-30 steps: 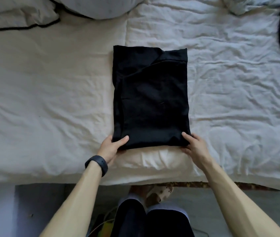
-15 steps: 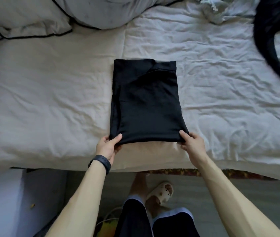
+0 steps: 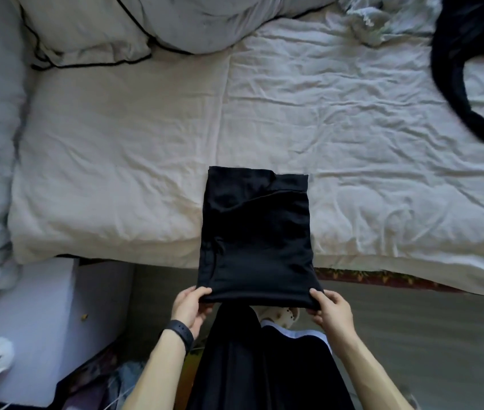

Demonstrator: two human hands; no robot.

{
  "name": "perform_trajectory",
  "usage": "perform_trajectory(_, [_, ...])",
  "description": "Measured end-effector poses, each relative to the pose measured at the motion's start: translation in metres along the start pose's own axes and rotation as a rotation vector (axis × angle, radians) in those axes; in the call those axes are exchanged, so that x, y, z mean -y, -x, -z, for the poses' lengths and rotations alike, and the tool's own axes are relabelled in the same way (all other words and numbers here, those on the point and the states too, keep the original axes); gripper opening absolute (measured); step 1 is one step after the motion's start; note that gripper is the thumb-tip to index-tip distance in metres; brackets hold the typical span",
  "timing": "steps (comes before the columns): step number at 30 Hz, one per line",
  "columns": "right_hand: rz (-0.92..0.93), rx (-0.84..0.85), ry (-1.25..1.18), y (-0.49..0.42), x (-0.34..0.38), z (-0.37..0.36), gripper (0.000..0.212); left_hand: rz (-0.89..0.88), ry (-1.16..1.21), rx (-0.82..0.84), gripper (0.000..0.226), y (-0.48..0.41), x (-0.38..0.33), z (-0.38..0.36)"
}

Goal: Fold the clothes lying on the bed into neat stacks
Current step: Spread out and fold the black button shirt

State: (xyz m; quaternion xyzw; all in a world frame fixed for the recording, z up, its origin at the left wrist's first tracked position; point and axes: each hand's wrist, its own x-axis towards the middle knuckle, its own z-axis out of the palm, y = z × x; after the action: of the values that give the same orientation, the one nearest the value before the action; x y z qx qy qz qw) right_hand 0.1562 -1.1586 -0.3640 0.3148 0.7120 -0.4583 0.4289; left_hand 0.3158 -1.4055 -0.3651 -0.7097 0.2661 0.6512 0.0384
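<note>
Black folded garment (image 3: 255,238) overhangs the bed's near edge, far half on the sheet (image 3: 146,161), near half in the air. Left hand (image 3: 189,306) & right hand (image 3: 331,312) each pinch a near corner, thumbs on top. To do it well: keep both corners level & taut so the layers don't slip. Plenty of bare sheet at the bed's middle; unfolded black clothing (image 3: 471,54) sits at the far right corner.

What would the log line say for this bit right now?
step: lifting folded black garment | left hand: holding near-left corner | right hand: holding near-right corner | unfolded black clothing: far right
</note>
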Motion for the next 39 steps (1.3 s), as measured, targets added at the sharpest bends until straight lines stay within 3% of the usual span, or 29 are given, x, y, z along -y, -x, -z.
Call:
perform_trajectory(3, [0.08,0.01,-0.061,-0.004,0.04,-0.007,0.027,-0.103,-0.057,0.025,0.044,-0.001,-0.042,-0.019])
perform_trajectory(6, [0.127,0.044,-0.085,-0.023,0.092,-0.022,0.01,-0.185,-0.166,0.06,0.032,-0.008,-0.098,-0.052])
perform_trajectory(11, [0.028,0.062,-0.208,-0.082,0.17,-0.057,0.014,-0.106,-0.299,0.079,0.005,-0.049,-0.182,-0.104])
perform_trajectory(15, [-0.047,0.063,-0.258,-0.125,0.208,-0.079,0.02,-0.022,-0.337,0.05,0.009,-0.086,-0.226,-0.137])
perform_trajectory(20, [-0.082,0.109,-0.237,-0.149,0.231,-0.098,0.01,-0.026,-0.324,0.048,0.021,-0.108,-0.247,-0.16])
perform_trajectory(23, [0.042,0.087,-0.01,-0.159,0.228,-0.101,0.009,-0.218,-0.566,0.109,0.027,-0.112,-0.241,-0.163])
perform_trajectory(25, [0.233,-0.078,0.36,-0.165,0.222,-0.102,0.019,-0.494,-0.93,0.064,0.026,-0.118,-0.233,-0.159])
perform_trajectory(27, [0.375,-0.234,0.619,-0.168,0.217,-0.103,0.034,-0.678,-1.135,-0.069,0.034,-0.125,-0.23,-0.156])
perform_trajectory(30, [0.428,-0.307,0.705,-0.176,0.212,-0.108,0.043,-0.727,-1.191,-0.174,0.049,-0.138,-0.23,-0.156])
perform_trajectory(35, [0.352,-0.359,0.791,-0.189,0.209,-0.118,0.055,-0.757,-1.291,-0.213,0.054,-0.151,-0.238,-0.163])
perform_trajectory(37, [0.42,-0.432,0.749,-0.182,0.21,-0.121,0.058,-0.876,-1.329,-0.316,0.049,-0.149,-0.232,-0.165])
perform_trajectory(39, [0.628,-0.514,0.752,-0.171,0.204,-0.124,0.055,-1.148,-1.343,-0.423,0.051,-0.14,-0.217,-0.166])
